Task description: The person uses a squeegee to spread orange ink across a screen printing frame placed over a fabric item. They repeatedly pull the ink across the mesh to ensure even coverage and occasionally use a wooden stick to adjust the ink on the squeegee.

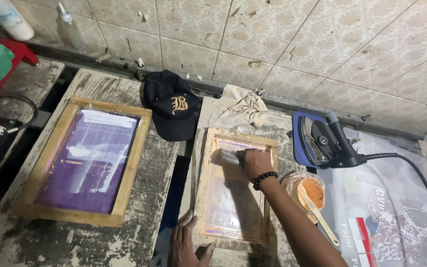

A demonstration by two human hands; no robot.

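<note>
At the centre of the frame the person's right hand (254, 162) is gripping a squeegee (229, 157), fingers curled tight round it, and holding it at the upper end of the small wooden screen-printing frame (234, 187). The blade is lying across the mesh near the top rail. The left hand (184, 243) is pressing down at the lower left corner of that frame, fingers spread flat, thumb against the rail.

To do this stroke well, I judge, the blade should be staying level across the mesh and tilted steadily, with even pressure through one unbroken pull toward the bottom of the picture, so that the ink is passing evenly. The bracing hand should be keeping the frame from creeping on the paint-crusted workbench (139, 207), since any shift could smear the print.

Just right of the frame, an open tub of orange ink (311, 190) with a stirring stick (320, 217) is sitting near the forearm; bumping it is a risk. A larger purple-meshed frame (87, 160) is lying at the left, a black cap (171, 104) and a crumpled rag (240, 106) above, an electric iron (322, 141) to the upper right.
</note>
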